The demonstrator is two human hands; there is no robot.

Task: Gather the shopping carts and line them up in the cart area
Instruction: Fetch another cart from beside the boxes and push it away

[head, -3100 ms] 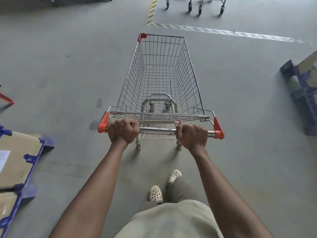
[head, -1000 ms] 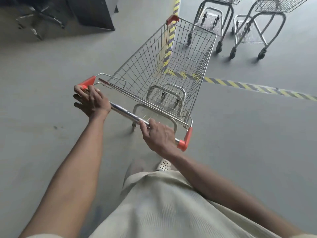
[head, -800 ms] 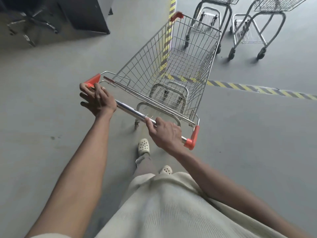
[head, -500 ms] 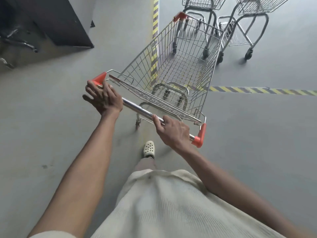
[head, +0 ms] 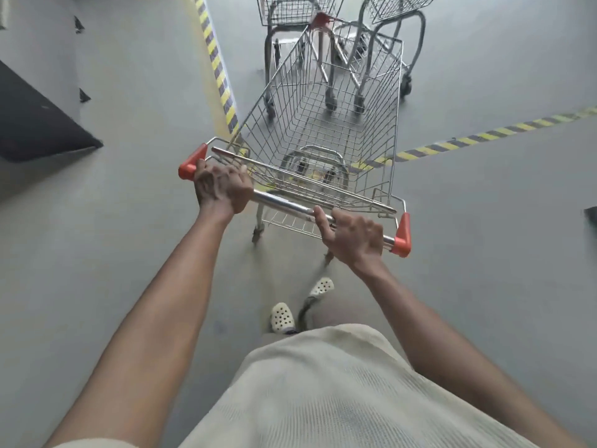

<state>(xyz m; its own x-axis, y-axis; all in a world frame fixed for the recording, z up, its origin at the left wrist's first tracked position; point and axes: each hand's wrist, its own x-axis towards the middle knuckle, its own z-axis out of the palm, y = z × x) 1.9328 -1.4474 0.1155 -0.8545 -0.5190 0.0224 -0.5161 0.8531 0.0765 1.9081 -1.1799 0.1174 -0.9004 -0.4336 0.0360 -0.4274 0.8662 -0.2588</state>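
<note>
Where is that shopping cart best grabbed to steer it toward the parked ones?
At the chrome handle bar across its wide rear end, from behind, hands spread toward the orange end caps, as the left hand and right hand hold it. The basket narrows forward.

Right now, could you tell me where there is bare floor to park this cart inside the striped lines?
Widest bare floor lies right of the right parked cart, beyond the right stripe. A narrower strip runs between the left stripe and the left parked cart. Ahead of your cart is crowded.
</note>
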